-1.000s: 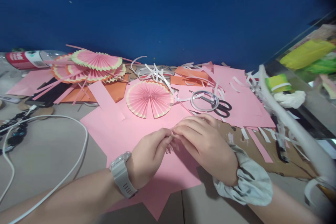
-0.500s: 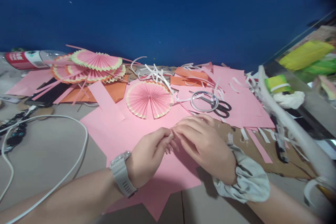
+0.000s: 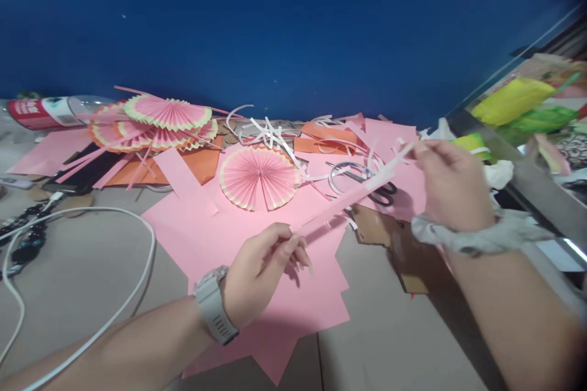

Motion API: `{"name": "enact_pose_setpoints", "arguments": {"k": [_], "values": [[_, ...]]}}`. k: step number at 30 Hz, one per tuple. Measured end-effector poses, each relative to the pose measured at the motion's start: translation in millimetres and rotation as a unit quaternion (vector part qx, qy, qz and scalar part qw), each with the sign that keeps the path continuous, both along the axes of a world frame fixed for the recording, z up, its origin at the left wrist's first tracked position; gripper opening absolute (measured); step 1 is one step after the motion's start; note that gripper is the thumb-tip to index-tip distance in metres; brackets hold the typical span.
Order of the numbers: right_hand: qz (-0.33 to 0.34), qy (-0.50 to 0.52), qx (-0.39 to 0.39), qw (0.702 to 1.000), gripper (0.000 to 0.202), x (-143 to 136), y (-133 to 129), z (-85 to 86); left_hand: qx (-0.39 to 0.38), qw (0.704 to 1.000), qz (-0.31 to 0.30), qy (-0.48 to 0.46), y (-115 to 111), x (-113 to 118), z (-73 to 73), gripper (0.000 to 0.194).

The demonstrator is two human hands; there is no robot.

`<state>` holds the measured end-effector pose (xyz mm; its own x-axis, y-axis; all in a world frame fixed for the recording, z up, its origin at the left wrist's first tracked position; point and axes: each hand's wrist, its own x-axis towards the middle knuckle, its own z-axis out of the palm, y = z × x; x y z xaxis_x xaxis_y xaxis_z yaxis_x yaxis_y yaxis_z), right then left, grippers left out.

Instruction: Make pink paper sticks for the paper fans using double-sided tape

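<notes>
A narrow pink-and-white strip (image 3: 351, 198) stretches slantwise between my two hands, slightly blurred. My left hand (image 3: 268, 269) is closed in a pinch on its lower, pink end, just above pink paper (image 3: 224, 247). Up and to the right, my right hand (image 3: 454, 180) pinches the whiter end. Behind the strip lie black-handled scissors (image 3: 384, 194) and a roll of tape (image 3: 331, 178), both partly covered by it. A round pleated pink paper fan (image 3: 257, 174) with a yellowish edge lies flat beyond my left hand, a narrow gap showing at its front.
More pleated fans (image 3: 169, 113) are stacked at the back left, near a bottle with a red label (image 3: 36, 113). White curled paper scraps (image 3: 270, 133) and orange paper (image 3: 328, 137) lie along the blue wall (image 3: 275, 30). A white cable (image 3: 149, 256) loops at left; cardboard (image 3: 408, 263) lies at right.
My right hand has moved up and right, away from my left hand, and the strip now spans between them. My left hand has stayed nearly in place.
</notes>
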<state>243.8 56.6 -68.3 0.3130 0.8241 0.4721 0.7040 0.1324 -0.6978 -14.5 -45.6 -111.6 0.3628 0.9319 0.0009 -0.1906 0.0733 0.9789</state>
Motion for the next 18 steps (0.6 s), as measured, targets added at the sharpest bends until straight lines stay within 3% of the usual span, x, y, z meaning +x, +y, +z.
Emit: {"name": "enact_pose_setpoints", "arguments": {"k": [3,5,7,11,15,17,18], "values": [[-0.105,0.020,0.110,0.988,0.023,26.0,24.6,17.3,-0.007,1.000,0.002,-0.024,-1.2,-0.4,1.6,0.020],[-0.137,0.012,0.187,0.973,0.031,30.8,35.5,37.2,-0.016,0.999,-0.001,-0.034,-1.2,-0.3,2.1,0.019],[-0.121,-0.014,0.239,0.963,0.031,28.8,44.0,60.8,-0.020,0.999,-0.007,-0.040,-0.9,0.0,2.1,0.019],[-0.021,-0.160,0.320,0.934,0.030,24.8,63.1,102.4,-0.014,0.999,-0.014,-0.043,-0.5,0.4,1.4,0.019],[-0.048,-0.164,0.279,0.945,0.037,25.5,76.0,132.9,-0.016,0.999,-0.013,-0.043,-1.2,0.5,1.2,0.018],[-0.075,-0.215,0.189,0.955,0.037,20.5,74.1,145.0,-0.019,0.999,-0.016,-0.043,-1.8,0.6,1.6,0.018],[-0.055,-0.260,0.113,0.957,0.038,16.2,71.4,149.2,-0.021,0.999,-0.018,-0.044,-2.1,0.5,2.0,0.018]]}}
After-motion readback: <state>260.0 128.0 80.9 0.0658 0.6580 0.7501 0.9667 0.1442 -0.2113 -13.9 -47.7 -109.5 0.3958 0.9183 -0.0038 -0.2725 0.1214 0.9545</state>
